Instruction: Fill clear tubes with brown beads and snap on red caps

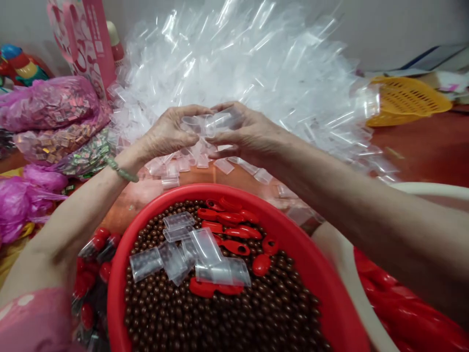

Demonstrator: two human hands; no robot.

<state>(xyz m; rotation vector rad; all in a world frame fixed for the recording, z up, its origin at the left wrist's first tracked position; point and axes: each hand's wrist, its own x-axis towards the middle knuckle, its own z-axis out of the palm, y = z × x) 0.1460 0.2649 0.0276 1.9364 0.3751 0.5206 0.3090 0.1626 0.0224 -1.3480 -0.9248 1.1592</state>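
Note:
My left hand [176, 128] is closed around the near end of some clear plastic sleeves [220, 122], just in front of a big heap of the same pieces. From the other side my right hand [244, 128] curls its fingers round more of these sleeves; the two hands meet at the fingertips. Below them stands a red tub [164, 195] full of small round brown balls [176, 313]. On the balls lie several loose clear sleeves [207, 244] and several red plastic caps [238, 232].
The heap of clear sleeves [238, 63] fills the back. Pink bags of small packets [62, 107] lie at left, near red-capped pieces [88, 283]. At right are a yellow basket [410, 98] and a white tub [344, 254] with red pieces [403, 308].

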